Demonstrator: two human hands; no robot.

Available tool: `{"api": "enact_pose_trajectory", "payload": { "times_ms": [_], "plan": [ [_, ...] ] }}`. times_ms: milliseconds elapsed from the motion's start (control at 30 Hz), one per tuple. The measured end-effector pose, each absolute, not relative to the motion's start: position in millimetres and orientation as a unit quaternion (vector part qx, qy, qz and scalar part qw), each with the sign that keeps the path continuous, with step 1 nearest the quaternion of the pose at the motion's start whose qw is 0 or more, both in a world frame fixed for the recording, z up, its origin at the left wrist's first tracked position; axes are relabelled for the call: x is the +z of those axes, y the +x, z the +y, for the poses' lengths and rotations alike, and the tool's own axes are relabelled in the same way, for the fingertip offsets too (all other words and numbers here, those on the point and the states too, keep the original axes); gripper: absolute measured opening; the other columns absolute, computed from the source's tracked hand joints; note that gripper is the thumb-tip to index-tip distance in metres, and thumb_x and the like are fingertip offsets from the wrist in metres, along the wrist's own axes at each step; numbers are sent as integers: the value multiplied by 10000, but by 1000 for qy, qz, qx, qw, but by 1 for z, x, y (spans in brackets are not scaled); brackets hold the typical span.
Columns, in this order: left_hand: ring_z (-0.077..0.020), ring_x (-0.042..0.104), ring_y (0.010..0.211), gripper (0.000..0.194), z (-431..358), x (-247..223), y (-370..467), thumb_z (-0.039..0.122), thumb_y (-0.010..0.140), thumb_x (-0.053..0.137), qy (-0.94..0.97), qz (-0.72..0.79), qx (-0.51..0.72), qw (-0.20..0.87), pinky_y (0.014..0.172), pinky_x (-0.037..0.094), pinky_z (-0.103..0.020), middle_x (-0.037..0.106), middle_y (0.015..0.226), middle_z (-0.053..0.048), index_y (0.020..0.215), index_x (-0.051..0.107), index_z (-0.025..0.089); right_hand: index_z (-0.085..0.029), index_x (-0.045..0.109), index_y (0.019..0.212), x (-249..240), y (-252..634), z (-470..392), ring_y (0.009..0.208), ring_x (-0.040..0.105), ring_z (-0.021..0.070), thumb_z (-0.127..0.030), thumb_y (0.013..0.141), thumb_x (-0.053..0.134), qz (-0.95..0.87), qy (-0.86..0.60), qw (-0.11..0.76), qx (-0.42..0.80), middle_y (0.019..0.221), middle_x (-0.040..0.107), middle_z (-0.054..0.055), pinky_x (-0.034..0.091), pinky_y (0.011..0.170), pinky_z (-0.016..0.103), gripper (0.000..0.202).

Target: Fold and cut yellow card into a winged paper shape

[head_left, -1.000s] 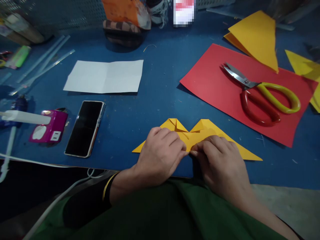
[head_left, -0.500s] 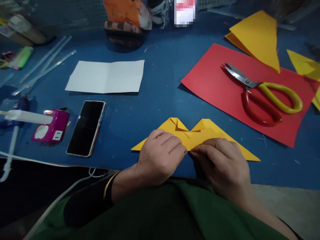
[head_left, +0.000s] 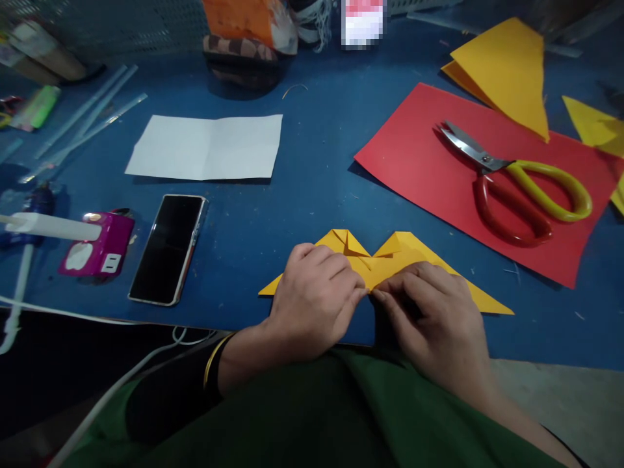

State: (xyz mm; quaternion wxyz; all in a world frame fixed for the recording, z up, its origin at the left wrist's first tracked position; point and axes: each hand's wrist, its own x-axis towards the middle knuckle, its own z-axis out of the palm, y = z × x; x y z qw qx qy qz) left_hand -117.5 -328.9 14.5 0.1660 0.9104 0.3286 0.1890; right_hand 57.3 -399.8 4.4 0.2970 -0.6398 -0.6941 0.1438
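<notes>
A folded yellow-orange paper lies flat at the front edge of the blue table. It has two raised peaks with a V-shaped notch between them, and a long point at each side. My left hand is closed on its lower edge, left of the middle, and covers much of that half. Just right of the middle, my right hand pinches the same edge between thumb and fingers. The fingertips of both hands almost meet below the notch. What lies under the palms is hidden.
Right of the paper, scissors rest on a red sheet, with folded yellow paper behind. To the left are a phone, a magenta plug adapter, a white creased sheet and clear glue sticks.
Both hands keep their hold at the paper's lower edge, with only slight shifts of the fingers. My right thumb shows a little more. The paper's folds look the same.
</notes>
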Motion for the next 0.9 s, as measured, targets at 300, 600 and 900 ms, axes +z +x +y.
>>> {"api": "enact_pose_trajectory", "payload": {
  "times_ms": [300,600,900],
  "plan": [
    [-205,547,779,211,-329,16,-114,219,918,564,901,355,177,175,783,379,-402,645,764,-42,717,607,169,-196,584,769,3,57,-398,716,530,177,-205,913,626,-690,-644,301,139,749,578,21,361,652,335,151],
    [-216,530,789,182,-329,17,-113,217,913,552,905,351,159,179,774,378,-404,639,804,-58,745,598,164,-205,608,790,2,57,-398,712,537,178,-231,916,636,-678,-650,308,149,763,595,25,366,649,350,132],
    [-221,526,786,194,-329,18,-112,236,924,553,906,356,152,171,766,375,-406,638,814,-67,754,604,159,-203,569,780,2,56,-396,707,533,180,-244,921,624,-686,-656,281,142,761,584,24,364,636,346,157]
  ]
}}
